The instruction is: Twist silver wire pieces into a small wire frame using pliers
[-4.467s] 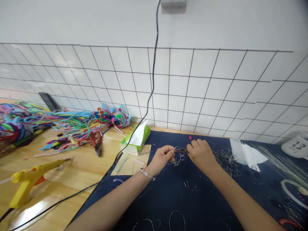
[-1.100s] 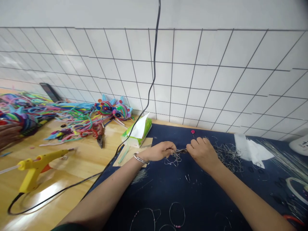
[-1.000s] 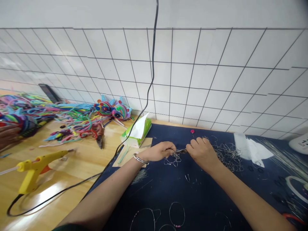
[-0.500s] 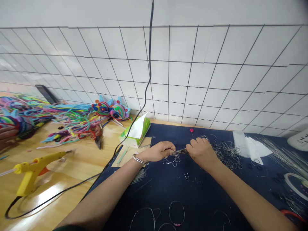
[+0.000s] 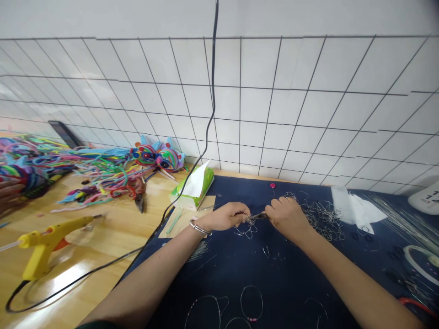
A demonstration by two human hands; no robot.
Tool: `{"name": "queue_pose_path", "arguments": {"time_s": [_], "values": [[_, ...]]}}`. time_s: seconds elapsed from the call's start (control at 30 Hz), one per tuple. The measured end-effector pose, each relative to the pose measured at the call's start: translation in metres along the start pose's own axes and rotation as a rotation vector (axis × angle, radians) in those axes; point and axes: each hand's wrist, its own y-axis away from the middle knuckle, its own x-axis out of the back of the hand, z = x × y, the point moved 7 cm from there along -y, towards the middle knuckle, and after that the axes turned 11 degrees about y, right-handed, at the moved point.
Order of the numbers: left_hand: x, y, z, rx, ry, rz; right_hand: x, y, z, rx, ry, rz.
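Note:
My left hand [image 5: 228, 215], a silver bangle at its wrist, is closed in a pinch on a looped piece of thin silver wire [image 5: 247, 231]. The wire's loops hang below the fingertips over the dark blue cloth [image 5: 233, 269]. My right hand [image 5: 286, 217] is wrapped round a pair of pliers [image 5: 259, 215], whose dark jaws reach left to the wire at my left fingertips. Most of the pliers' handle is hidden in my fist. A small bent wire [image 5: 266, 252] lies just below, and wire rings with pink beads [image 5: 252, 304] rest nearer to me.
Tangled wire [image 5: 324, 219] lies beyond my right hand, near long straight wires [image 5: 408, 224]. A tissue pack [image 5: 194, 187] stands behind my left wrist. Leftward are a yellow glue gun [image 5: 51, 240] with a black cord, colourful pipe cleaners [image 5: 106, 176] and another person's hand [image 5: 8, 194].
Both hands keep almost the same place and grip. The wire loops under my left fingers have shifted slightly to the right.

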Motion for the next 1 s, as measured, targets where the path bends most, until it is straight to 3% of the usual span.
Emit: {"name": "queue_pose_path", "arguments": {"time_s": [0.47,1.0], "values": [[-0.005,-0.004,-0.016,0.083,0.255,0.110,0.002,0.003,0.005,-0.095,0.057,-0.024],[-0.009,-0.006,-0.024,0.060,0.341,0.227,-0.002,0.011,0.009,-0.172,-0.002,-0.069]]}}
